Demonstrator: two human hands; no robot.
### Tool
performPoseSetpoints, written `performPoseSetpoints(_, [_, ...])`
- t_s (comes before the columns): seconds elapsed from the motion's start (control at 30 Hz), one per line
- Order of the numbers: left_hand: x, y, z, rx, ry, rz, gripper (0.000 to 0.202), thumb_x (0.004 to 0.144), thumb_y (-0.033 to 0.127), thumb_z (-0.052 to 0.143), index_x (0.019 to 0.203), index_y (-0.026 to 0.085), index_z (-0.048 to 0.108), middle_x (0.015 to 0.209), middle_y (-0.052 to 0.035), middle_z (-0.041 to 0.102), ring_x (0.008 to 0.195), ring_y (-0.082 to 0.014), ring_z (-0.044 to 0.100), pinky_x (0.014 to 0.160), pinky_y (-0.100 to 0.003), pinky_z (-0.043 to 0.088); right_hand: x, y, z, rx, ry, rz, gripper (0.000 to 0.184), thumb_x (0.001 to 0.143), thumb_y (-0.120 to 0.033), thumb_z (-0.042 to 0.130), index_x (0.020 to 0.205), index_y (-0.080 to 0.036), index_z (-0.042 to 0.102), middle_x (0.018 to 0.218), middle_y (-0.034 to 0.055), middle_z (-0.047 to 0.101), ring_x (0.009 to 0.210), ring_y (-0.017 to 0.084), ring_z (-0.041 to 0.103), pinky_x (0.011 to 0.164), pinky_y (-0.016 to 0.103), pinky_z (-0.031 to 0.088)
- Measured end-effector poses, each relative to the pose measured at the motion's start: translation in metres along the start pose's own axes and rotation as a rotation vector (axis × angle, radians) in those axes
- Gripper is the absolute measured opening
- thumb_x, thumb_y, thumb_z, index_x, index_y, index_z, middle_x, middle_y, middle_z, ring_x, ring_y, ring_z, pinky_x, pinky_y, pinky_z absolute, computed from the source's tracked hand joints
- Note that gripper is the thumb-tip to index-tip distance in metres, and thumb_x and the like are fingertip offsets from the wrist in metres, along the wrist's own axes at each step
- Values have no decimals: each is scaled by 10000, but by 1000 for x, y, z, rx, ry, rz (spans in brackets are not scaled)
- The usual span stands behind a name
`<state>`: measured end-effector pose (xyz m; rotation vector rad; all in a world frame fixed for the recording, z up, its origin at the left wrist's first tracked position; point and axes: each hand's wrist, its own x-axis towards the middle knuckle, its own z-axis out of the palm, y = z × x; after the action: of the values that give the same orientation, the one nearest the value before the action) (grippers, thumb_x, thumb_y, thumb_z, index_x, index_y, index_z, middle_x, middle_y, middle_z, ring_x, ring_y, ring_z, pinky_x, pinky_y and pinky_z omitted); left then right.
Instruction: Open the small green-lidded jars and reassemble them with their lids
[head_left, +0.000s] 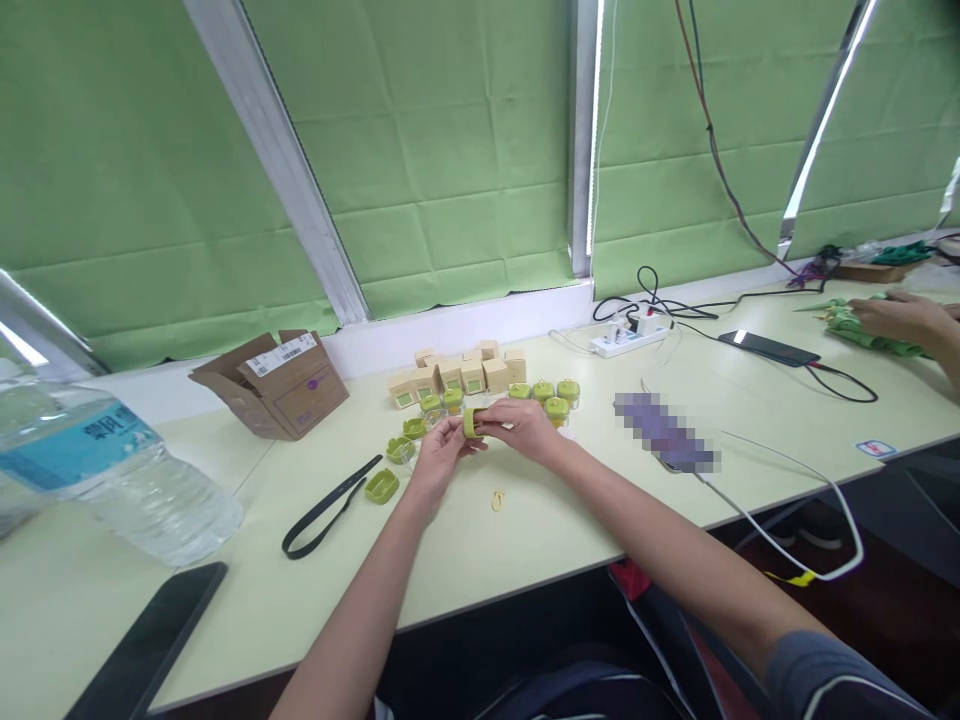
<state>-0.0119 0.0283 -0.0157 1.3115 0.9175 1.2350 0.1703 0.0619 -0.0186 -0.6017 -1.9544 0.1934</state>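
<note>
Between both hands, above the table, is a small green lid (471,423) turned on its side. My left hand (444,447) grips its left edge, and my right hand (517,425) has its fingers at the lid's inner side. Whether those right fingers hold a smaller piece is hidden. A small yellow clip-like piece (498,500) lies on the table below the hands. Left of my hands sit several loose green lids, the nearest green lid (382,486) lying by itself. Behind and right of the hands stand several small clear jars with green lids, including one green-lidded jar (556,409).
Small tan boxes (450,376) stand in rows at the back. An open cardboard box (274,388), water bottle (120,465), black strap (330,508) and black phone (154,640) are left. A power strip (631,338), cables and another phone (769,348) lie right. Another person's hand (904,315) touches green cloth.
</note>
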Motion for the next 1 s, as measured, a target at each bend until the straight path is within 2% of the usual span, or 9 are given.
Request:
performPoseSetpoints(0.2, [-2, 5, 1, -18, -8, 51, 338, 792, 459, 726, 897, 158, 614, 816, -16, 679, 696, -132, 666, 729, -274, 501, 0, -2, -7, 173, 43, 8, 217, 881, -383, 681, 968, -204, 768, 856, 55, 764, 734, 158, 687, 690, 274, 576])
performPoseSetpoints(0.33, [-3, 8, 2, -37, 29, 44, 308, 794, 419, 724, 895, 159, 591, 826, -17, 683, 700, -128, 658, 722, -261, 486, 1, -6, -11, 189, 119, 197, 237, 876, -390, 670, 963, -184, 751, 885, 66, 758, 763, 162, 702, 660, 258, 576])
performPoseSetpoints(0.43, [-3, 8, 2, 32, 10, 65, 313, 804, 439, 708, 887, 165, 583, 789, -13, 666, 694, -131, 642, 697, -255, 474, 1, -6, -10, 173, 4, 360, 233, 915, -358, 600, 987, -184, 737, 765, 31, 734, 628, 133, 678, 587, 233, 531])
performPoseSetpoints(0.57, [-3, 5, 2, 181, -61, 99, 324, 842, 485, 656, 861, 172, 573, 704, 2, 617, 642, -119, 579, 648, -245, 442, 1, -5, -5, 312, -226, 440, 272, 937, -286, 509, 777, -151, 683, 653, 7, 663, 537, 105, 621, 502, 198, 474])
performPoseSetpoints(0.67, [-3, 5, 2, 217, -46, 138, 333, 842, 503, 642, 822, 190, 532, 648, 28, 571, 597, -111, 532, 618, -239, 417, 1, -1, -1, 424, -239, 470, 268, 933, -296, 492, 763, -149, 637, 650, 5, 632, 551, 109, 611, 485, 196, 490])
performPoseSetpoints(0.83, [-3, 10, 1, 267, 28, 196, 315, 833, 487, 637, 804, 202, 507, 597, 43, 541, 569, -112, 510, 600, -234, 400, 1, 7, 1, 536, -248, 479, 293, 927, -387, 524, 804, -148, 641, 713, 18, 638, 614, 118, 632, 555, 226, 561])
performPoseSetpoints(1.0, [-6, 13, -4, 352, 51, 156, 285, 824, 449, 655, 765, 194, 541, 585, 37, 531, 557, -115, 501, 584, -234, 395, -1, 9, -3, 485, -276, 498, 322, 929, -399, 520, 791, -145, 662, 667, 13, 633, 583, 115, 627, 565, 230, 556])
